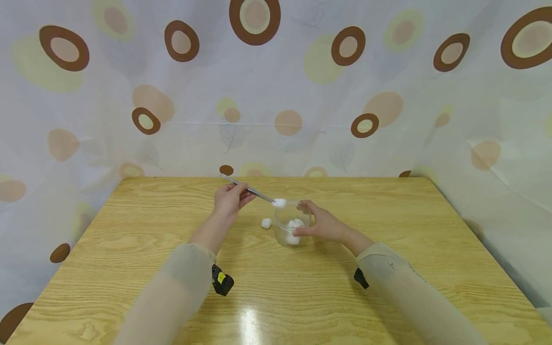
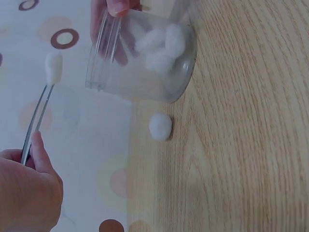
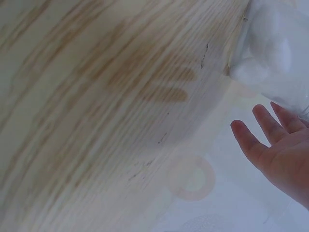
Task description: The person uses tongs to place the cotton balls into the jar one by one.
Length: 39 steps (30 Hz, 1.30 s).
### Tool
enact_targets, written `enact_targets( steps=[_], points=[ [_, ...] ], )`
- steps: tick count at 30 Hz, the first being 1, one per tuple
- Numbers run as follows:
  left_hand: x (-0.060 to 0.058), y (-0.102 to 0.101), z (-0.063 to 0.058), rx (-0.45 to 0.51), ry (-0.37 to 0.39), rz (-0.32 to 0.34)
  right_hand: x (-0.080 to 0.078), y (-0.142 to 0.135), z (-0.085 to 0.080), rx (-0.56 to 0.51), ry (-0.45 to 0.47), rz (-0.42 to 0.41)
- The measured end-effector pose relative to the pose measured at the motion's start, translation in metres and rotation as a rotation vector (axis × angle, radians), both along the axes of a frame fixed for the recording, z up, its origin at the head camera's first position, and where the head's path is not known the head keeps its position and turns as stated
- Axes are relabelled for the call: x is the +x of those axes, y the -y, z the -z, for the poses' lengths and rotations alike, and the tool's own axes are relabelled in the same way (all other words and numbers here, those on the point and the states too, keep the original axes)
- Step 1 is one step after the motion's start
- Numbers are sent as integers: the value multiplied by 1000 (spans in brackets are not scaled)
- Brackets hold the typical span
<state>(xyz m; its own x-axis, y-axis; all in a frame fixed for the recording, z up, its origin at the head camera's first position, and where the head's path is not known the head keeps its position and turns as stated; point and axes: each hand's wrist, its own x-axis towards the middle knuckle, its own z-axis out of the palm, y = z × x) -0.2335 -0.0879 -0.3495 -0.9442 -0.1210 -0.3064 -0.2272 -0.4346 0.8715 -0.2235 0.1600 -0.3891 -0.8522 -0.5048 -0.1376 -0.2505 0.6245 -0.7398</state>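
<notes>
My left hand (image 1: 228, 200) pinches a pair of metal tweezers (image 1: 256, 192), whose tips grip a white cotton ball (image 1: 279, 203) at the level of the clear jar's rim, on its left. Thumb and fingers of my right hand (image 1: 325, 224) hold that jar (image 1: 280, 234) from the right side. Inside it, several cotton balls (image 2: 161, 62) lie at the bottom. One loose cotton ball (image 2: 160, 126) rests on the table just left of the jar. In the right wrist view, the lower fingers (image 3: 251, 140) are spread beside the jar wall.
The wood-grain table (image 1: 276, 297) reaches back to a patterned curtain (image 1: 258, 96), which also hangs along both sides. A black wrist camera (image 1: 222, 280) sits at the left sleeve, and another (image 1: 361, 278) at the right.
</notes>
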Motion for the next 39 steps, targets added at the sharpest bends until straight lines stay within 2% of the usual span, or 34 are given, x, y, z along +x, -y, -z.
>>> enact_targets(
  steps=[9,26,32,39],
  points=[
    [-1,-11,-1,4,-7,-5,0,1,0,5,-8,1],
    [0,-26,6,-28,-25,8,0,1,1,-2,15,13],
    [-1,-22,7,-24,-22,1,0,1,2,1,4,5],
    [-2,-8,9,-10,-11,-30,0,0,1,10,-1,5]
  ],
)
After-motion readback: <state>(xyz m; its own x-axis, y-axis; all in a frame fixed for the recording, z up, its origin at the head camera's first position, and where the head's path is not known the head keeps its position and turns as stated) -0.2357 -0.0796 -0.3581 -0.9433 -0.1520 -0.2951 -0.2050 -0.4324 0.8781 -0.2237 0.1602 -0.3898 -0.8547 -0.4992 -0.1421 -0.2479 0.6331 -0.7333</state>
